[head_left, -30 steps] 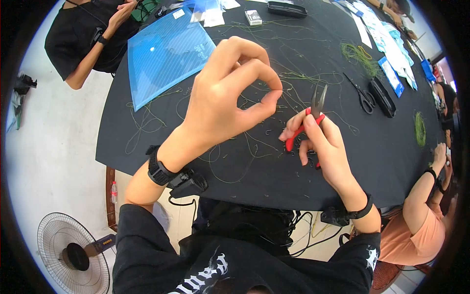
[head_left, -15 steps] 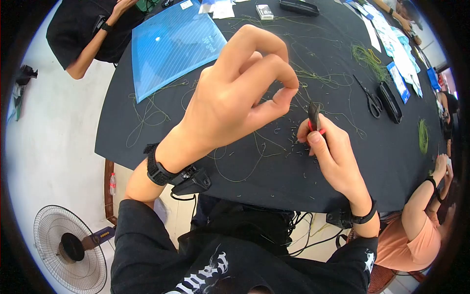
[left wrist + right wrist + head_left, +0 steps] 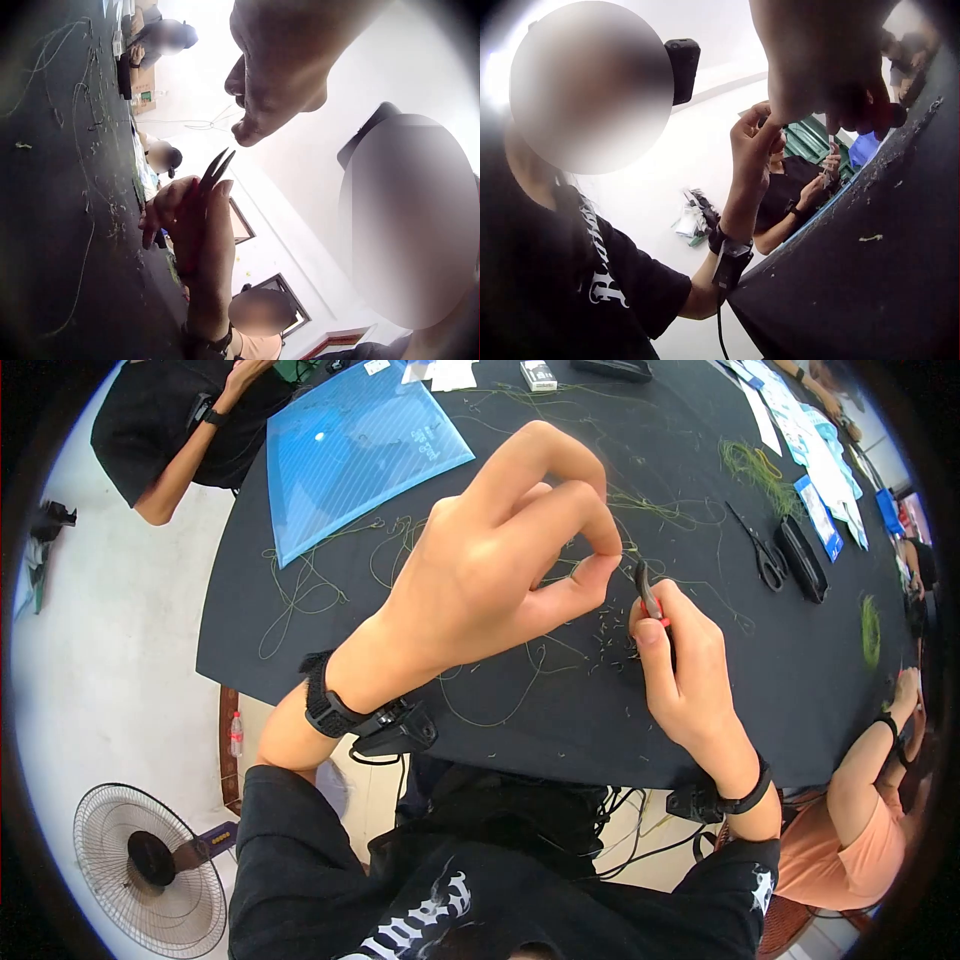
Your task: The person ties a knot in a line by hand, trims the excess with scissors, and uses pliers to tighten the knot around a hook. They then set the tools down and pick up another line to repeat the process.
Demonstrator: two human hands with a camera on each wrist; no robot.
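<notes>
My left hand (image 3: 500, 565) is raised over the black table, thumb and forefinger pinching a thin green line (image 3: 629, 548) whose strands trail off past the fingertips. My right hand (image 3: 690, 660) grips red-handled pliers (image 3: 646, 596), their tips right by the left fingertips. In the left wrist view the pliers (image 3: 216, 169) point up toward the left hand (image 3: 274, 71), with the two tips slightly apart. Most of the handles are hidden inside the right palm. Small dark hook-shaped bits (image 3: 605, 628) lie scattered on the cloth below the hands.
Loose green line (image 3: 300, 595) lies across the black tablecloth (image 3: 560, 735). A blue plastic folder (image 3: 350, 460) is at the far left. Black scissors (image 3: 762, 555), a black case (image 3: 802, 560) and a bundle of green line (image 3: 755, 470) sit to the right. Other people sit around the table.
The left hand has shifted right, still pinching. The right hand has closed further round the pliers and turned them, and their tips have come up to the left fingertips.
</notes>
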